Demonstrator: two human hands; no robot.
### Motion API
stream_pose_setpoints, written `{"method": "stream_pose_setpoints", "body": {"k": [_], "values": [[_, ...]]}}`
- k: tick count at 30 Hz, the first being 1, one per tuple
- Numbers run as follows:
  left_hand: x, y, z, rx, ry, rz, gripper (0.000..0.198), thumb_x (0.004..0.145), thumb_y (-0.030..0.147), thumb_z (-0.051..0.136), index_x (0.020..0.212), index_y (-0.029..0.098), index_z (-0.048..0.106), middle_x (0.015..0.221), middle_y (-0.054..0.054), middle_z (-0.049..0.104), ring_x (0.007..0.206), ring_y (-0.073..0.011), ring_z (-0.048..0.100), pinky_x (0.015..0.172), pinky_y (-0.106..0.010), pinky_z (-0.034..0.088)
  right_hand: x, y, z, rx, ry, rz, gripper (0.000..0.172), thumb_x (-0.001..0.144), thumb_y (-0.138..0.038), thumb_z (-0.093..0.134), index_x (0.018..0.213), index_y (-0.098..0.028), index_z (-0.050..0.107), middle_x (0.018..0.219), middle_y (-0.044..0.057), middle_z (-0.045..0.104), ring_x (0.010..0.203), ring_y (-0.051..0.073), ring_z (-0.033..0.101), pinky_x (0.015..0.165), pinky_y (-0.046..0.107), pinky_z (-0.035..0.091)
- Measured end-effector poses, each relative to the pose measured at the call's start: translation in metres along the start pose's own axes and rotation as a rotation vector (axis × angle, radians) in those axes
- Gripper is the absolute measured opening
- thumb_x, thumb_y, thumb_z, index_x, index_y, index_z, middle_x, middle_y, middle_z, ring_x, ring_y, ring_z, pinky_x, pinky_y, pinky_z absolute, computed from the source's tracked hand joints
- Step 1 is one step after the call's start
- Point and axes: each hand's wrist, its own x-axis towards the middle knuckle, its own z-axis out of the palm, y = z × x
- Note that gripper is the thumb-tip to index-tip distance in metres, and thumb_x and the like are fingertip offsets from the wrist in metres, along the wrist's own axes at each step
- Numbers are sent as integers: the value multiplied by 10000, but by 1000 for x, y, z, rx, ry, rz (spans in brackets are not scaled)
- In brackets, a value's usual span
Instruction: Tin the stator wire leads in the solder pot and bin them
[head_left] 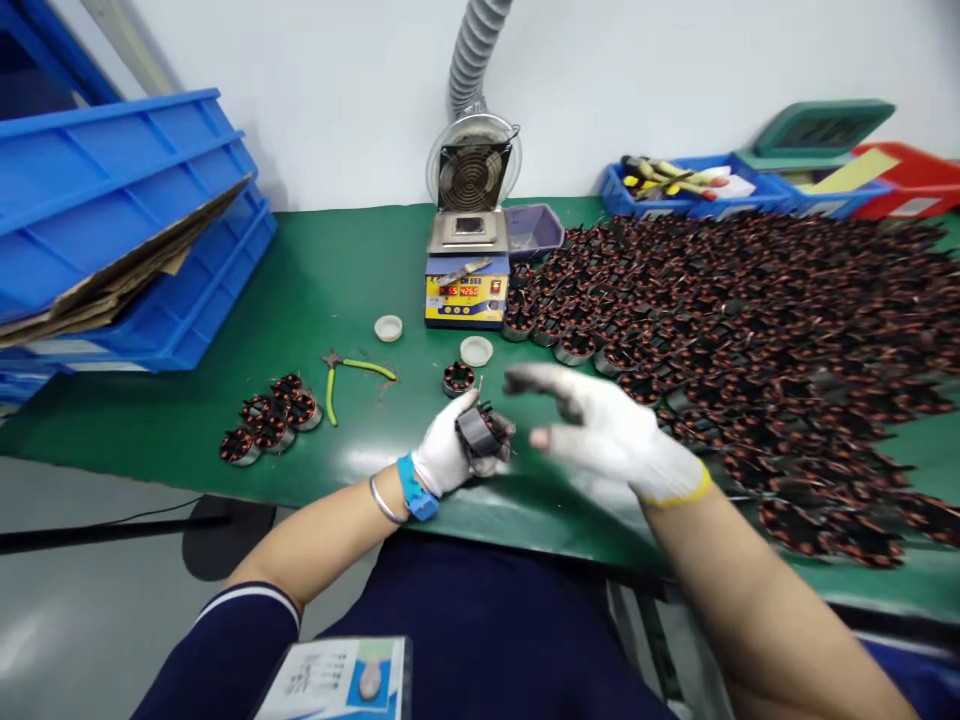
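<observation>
My left hand point(457, 445), in a white glove with a blue wrist strap, is closed around a motor stator point(480, 432) with a grey metal ring. To the right of it, my right hand point(600, 420) is apart from the stator, gloved and slightly blurred, its fingers and thumb spread with nothing between them. Just beyond my left hand stands a single stator point(458, 379) with copper windings. Behind that are two small white dishes, a nearer dish point(476, 351) and a farther dish point(388, 328). Green-handled cutters point(352, 372) lie open on the left.
Several stators point(274, 430) stand in a group at left. A solder pot point(466, 285) with a digital display sits at the back, under a grey duct point(476, 55). Many stators point(750, 330) cover the right side. Blue crates point(135, 220) are stacked at left; tool bins point(682, 190) line the wall.
</observation>
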Motion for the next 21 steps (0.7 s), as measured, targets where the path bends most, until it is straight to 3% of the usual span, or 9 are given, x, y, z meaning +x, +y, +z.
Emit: {"method": "stream_pose_setpoints", "body": {"k": [3,7,10,12,14,17,19,21], "values": [[4,1,-9,64,-30,-49,652,1033,528,266,765,97,676,571,-91,635,411,-162,580,322,-216,315,57,17,-12,-314,217,43,546,891,-395,567,1390,-176,599,1332,137,653,1227,330,607,1060,503,487],[18,5,-18,217,-147,-206,604,1005,518,389,810,51,719,626,-133,677,439,-202,628,325,-237,378,143,29,-18,-624,132,21,517,891,-260,505,1379,-135,618,1471,167,545,1298,351,527,1090,493,425],[22,7,-18,331,-225,-276,553,971,548,475,816,81,728,655,-105,683,433,-161,597,350,-218,396,184,39,-13,-718,67,79,437,914,-270,509,1308,-190,677,1387,150,609,1240,337,565,1040,485,447],[19,8,-14,365,-210,-275,510,980,499,473,792,97,725,662,-93,674,440,-151,584,356,-212,382,199,53,-7,-722,86,159,369,934,-310,522,1206,-173,730,1234,164,675,1113,323,635,955,470,493],[12,10,-8,366,-184,-255,475,998,416,445,774,106,726,650,-85,661,450,-148,577,370,-209,376,210,69,-1,-647,199,206,351,932,-362,572,1083,-108,760,1115,171,696,1026,289,668,910,430,508],[3,13,2,341,-160,-199,449,1005,328,413,757,130,732,642,-65,648,519,-161,607,419,-208,389,219,85,1,-490,344,233,452,879,-460,643,915,-25,759,1036,139,692,1034,224,666,930,355,477],[0,15,6,328,-136,-178,464,1012,314,392,747,132,727,643,-65,643,525,-158,602,435,-212,396,214,84,-3,-443,357,236,487,822,-490,681,905,-16,758,1018,109,695,1064,202,653,957,346,455],[1,15,7,284,-109,-176,489,1027,306,361,749,112,713,637,-75,638,486,-138,575,419,-200,388,193,75,-9,-393,389,203,463,798,-452,730,1014,-43,763,1057,94,708,1101,194,639,1002,356,444]]}}
